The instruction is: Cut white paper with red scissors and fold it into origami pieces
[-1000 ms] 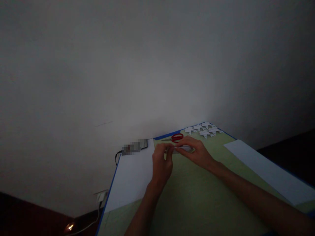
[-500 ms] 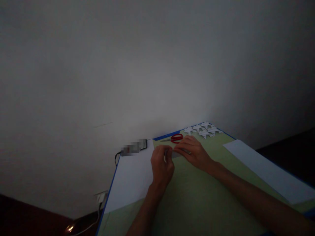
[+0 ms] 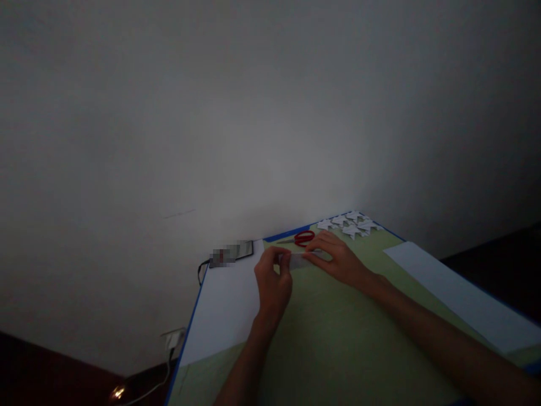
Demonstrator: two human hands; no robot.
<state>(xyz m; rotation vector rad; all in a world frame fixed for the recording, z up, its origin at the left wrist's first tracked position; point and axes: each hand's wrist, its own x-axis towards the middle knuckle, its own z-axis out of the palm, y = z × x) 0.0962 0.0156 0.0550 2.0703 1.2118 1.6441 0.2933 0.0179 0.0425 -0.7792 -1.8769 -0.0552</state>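
Between my two hands a small strip of white paper (image 3: 297,260) is held just above the green tabletop. My left hand (image 3: 274,276) pinches its left end between thumb and fingers. At the other end my right hand (image 3: 338,259) grips it with thumb and fingertips, partly covering it. Just beyond the hands lie red-handled scissors (image 3: 304,238), blades pointing left. Several folded white paper shapes (image 3: 354,231) with pointed ends rest at the far corner of the table.
A large white sheet (image 3: 220,316) covers the table's left side, with a phone (image 3: 243,249) and its cable at the far edge. Another white sheet (image 3: 460,299) lies along the right edge. A wall (image 3: 253,141) stands behind the table; a plugged-in charger (image 3: 172,340) is at lower left.
My hands have moved slightly apart, the left one going left, so more of the paper strip shows between them. The scissors and sheets stay put.
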